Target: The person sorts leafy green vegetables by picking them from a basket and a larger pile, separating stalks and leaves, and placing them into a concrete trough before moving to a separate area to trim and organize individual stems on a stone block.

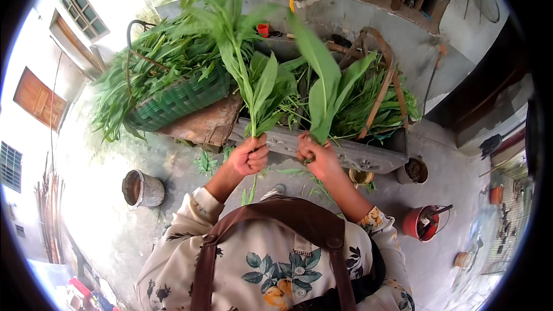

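My left hand (251, 155) is closed in a fist around the lower end of a leafy green stalk (244, 83), which stands upright and is blurred at its top. Broad long leaves (322, 89) rise from my right hand (317, 154), whose fingers are wrapped around their base. Both hands are held in front of a grey stone trough (363, 158). Behind them at the left, a green woven basket (184, 97) is heaped with similar long leaves. More cut greens (351, 112) lie at the trough's right end, beneath a brown basket handle (378, 106).
A worn wooden board (213, 120) sits under the green basket. Leaf scraps (205, 163) litter the concrete floor. A grey bucket (151, 189) stands at the left, a red bucket (419, 223) and a dark-filled pot (413, 170) at the right. Sticks (50, 207) lean far left.
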### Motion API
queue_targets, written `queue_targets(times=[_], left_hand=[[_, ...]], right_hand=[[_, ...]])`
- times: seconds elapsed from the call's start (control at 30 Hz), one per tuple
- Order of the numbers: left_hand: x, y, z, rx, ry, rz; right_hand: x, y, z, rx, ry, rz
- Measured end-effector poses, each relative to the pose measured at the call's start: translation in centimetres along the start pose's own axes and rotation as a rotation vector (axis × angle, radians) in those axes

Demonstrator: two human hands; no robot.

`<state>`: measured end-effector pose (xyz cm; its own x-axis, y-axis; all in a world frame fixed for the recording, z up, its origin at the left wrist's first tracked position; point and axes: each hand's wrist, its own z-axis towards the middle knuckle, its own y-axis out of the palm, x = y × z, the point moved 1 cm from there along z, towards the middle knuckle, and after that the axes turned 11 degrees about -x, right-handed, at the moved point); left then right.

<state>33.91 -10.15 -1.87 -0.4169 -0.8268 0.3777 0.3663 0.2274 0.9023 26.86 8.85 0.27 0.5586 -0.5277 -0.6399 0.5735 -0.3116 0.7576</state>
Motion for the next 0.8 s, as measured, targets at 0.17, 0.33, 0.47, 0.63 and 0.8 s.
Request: queue_targets(times=[0.17, 0.33, 0.47, 0.63, 0.8], left_hand=[[-0.2, 1.4, 3.0, -0.013, -0.149, 0.057], [1.0, 3.2, 6.3, -0.046, -0.337, 0.247], [1.8, 1.6, 7.1, 0.058, -0.401, 0.334], [0.7, 2.7, 8.6, 0.207, -0.431, 0.432], [0.0, 2.3, 8.8, 0.24, -0.403, 0.363]], right_hand=[[-1.6, 1.4, 1.5, 0.149, -0.037, -0.085], [-1.1, 0.3, 5.0, 0.003, -0.179, -0.154], [-2.9, 2.5, 6.1, 0.042, -0.112, -0.541], [-4.0, 3.2, 6.6, 0.211, -0.094, -0.635], [-3.5, 2.2, 6.8, 0.414, -0.256, -0.246]])
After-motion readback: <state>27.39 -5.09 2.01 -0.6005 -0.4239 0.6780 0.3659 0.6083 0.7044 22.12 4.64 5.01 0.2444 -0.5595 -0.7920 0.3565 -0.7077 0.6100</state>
